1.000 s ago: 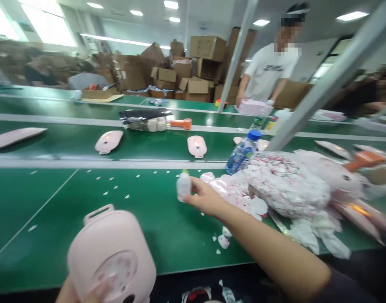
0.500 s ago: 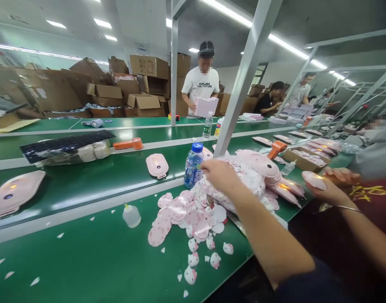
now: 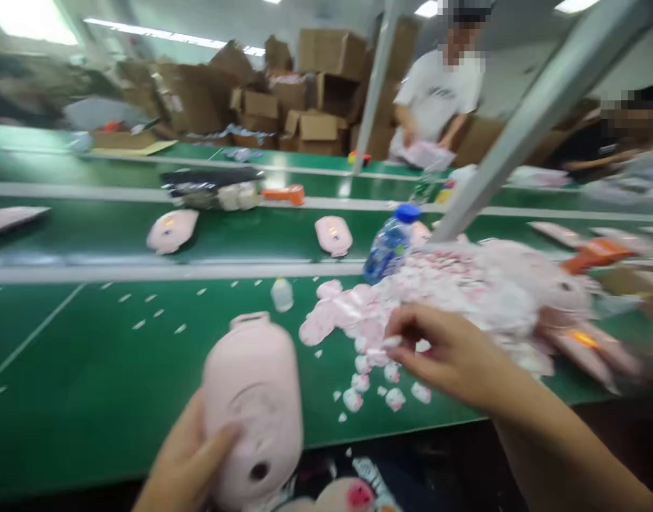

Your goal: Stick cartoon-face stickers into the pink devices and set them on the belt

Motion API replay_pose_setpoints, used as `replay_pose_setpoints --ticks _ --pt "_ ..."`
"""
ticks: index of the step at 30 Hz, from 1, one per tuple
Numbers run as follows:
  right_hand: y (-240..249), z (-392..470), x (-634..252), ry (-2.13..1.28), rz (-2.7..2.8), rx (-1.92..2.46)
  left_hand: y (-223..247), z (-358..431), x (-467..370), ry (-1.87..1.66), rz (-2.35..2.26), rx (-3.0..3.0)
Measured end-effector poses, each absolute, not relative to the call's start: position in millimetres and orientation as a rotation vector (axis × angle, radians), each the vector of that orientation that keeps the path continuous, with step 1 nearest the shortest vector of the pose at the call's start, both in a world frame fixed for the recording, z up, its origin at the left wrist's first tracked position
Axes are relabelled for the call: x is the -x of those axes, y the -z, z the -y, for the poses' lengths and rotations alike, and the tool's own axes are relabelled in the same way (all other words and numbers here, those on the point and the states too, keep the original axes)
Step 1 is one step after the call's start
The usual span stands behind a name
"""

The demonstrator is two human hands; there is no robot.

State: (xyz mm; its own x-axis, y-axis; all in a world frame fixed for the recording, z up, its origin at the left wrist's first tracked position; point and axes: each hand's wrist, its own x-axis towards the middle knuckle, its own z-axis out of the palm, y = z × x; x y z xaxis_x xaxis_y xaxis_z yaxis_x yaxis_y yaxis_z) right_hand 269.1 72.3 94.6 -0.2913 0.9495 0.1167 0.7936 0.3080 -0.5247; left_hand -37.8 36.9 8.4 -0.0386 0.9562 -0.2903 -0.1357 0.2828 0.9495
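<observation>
A pale pink rounded plastic case (image 3: pixel 259 384), with a loop at its top end and a dark round hole near the bottom, is in my left hand (image 3: pixel 190 455). The thumb lies across its face, over a recessed circle. My right hand (image 3: pixel 438 348) pinches a small white piece (image 3: pixel 392 342) between thumb and fingers, seen edge-on and blurred. Beneath and behind that hand spread pink round stickers (image 3: pixel 340 313). Several white cat-head pieces (image 3: pixel 360 382) with pink bows lie on the green bench just below it.
A blue-capped bottle (image 3: pixel 388 245) and a small squeeze bottle (image 3: pixel 282 294) stand beyond the hands. A heaped white plastic bag (image 3: pixel 465 284) lies right of the stickers, near a slanted metal post (image 3: pixel 529 121). Another person (image 3: pixel 438 92) stands across the bench.
The view has swung left and down. My left hand has come into view with the pink case. My right hand has left the bag by the bottle and holds a small white piece over the stickers.
</observation>
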Motion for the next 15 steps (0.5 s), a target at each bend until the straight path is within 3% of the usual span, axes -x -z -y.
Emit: replay_pose_setpoints --ticks 4,15 --pt "-85.5 -39.7 -201.4 -0.582 2.371 0.962 -6.9 -23.6 22.8 -1.055 -1.11 -0.895" --pt "-59.4 -28.1 -172.3 -0.293 2.278 0.957 -6.8 -16.7 7.2 -1.086 -0.907 -0.976"
